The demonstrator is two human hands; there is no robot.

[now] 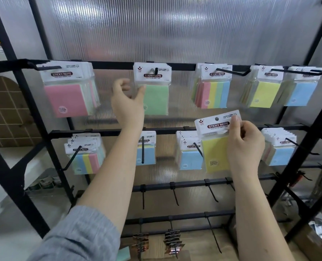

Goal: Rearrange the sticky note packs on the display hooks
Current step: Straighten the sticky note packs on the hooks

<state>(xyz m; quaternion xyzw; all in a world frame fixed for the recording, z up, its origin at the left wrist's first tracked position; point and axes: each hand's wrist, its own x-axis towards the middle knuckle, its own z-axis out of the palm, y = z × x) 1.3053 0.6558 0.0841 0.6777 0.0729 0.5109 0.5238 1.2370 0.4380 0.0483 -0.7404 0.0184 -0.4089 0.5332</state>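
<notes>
- The right hand (245, 146) pinches a yellow sticky note pack (215, 155) by its white card top. The thumb lies on the front of the card and the other fingers curl behind it.
- This pack is off every hook. Its round hole is just to the left of the thumb tip, with nothing through it.
- The left hand (127, 102) is up at the green sticky note pack (156, 97) on the top row. The thumb tip touches the pack's left edge. The other fingers are curled loosely and hold nothing.
- The green pack hangs on its hook (156, 70), just above and to the right of the left thumb.
- Many packs already hang on the top two rows.
- I think the job is partway done: the yellow pack needs a hook.
- Below the right hand there are bare hooks (175, 196) on the lower bars.
</notes>
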